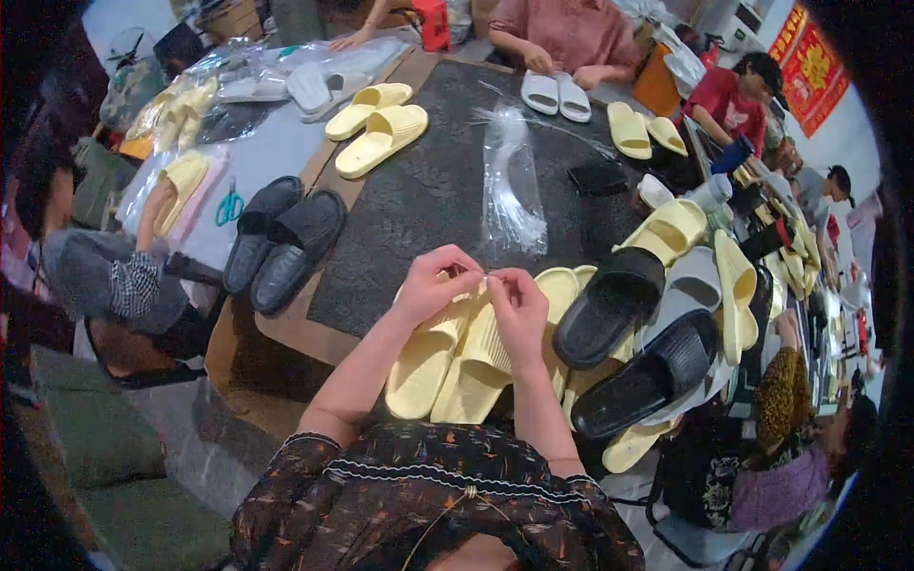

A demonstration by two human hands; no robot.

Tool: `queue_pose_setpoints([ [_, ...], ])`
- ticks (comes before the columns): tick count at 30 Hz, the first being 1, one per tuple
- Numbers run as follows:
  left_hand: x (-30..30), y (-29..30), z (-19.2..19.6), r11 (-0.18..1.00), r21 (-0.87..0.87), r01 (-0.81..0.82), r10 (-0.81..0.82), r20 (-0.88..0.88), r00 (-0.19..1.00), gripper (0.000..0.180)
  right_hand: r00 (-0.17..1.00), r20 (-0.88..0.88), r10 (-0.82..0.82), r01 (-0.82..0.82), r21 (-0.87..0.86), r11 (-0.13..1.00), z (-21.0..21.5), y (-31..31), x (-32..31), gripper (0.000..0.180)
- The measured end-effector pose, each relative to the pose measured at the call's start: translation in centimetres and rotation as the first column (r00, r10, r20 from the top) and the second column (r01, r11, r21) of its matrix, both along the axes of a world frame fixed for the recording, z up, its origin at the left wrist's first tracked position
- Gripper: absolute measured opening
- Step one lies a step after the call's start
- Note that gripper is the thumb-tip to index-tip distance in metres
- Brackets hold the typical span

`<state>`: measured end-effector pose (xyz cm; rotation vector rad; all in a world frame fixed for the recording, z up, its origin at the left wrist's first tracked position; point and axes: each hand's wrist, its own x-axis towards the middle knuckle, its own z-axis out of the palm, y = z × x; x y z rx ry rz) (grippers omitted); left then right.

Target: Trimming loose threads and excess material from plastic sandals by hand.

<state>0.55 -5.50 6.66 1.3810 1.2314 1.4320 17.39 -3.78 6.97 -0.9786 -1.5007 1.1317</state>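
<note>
A pair of pale yellow slide slippers (473, 383) lies in front of me, side by side with the heels toward me. Over their straps my left hand (440, 285) and my right hand (519, 309) meet, thumbs and fingertips pinched together. Whatever is between the fingertips is too small to make out. Just beyond the hands, a bundle of clear thin plastic strips (514, 181) rests on the dark table mat (419, 214). More yellow slippers (557, 285) touch the right side, partly hidden by my right hand.
Black slippers (609, 309) are piled with grey and yellow ones at the right. A dark pair (276, 238) sits at the left edge, near teal scissors (229, 206). Yellow slippers (383, 141) lie farther off. Across the table a person in pink (566, 38) handles white slippers (556, 95); others work around.
</note>
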Motion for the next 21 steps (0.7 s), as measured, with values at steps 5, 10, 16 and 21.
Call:
queue_pose_setpoints([
  [5, -0.3, 0.0, -0.2, 0.995, -0.091, -0.050, 0.064, 0.164, 0.984, 0.009, 0.993, -0.114, 0.007, -0.011, -0.036, 0.999, -0.8, 0.1, -0.3, 0.005],
  [10, -0.2, 0.2, -0.2, 0.999, 0.035, -0.020, 0.022, -0.049, 0.999, 0.009, 0.996, -0.087, 0.028, -0.029, -0.015, 0.999, -0.6, 0.2, -0.3, 0.005],
  [16, -0.2, 0.1, 0.0, 0.999, -0.028, 0.016, -0.015, 0.041, 0.999, 0.007, 1.000, 0.006, 0.027, -0.027, 0.025, 0.999, -0.9, 0.3, 0.0, 0.008],
  [21, -0.2, -0.2, -0.1, 0.997, -0.053, -0.052, 0.059, 0.148, 0.987, 0.008, 0.992, -0.125, 0.002, -0.003, -0.004, 1.000, -0.2, -0.2, -0.3, 0.007],
])
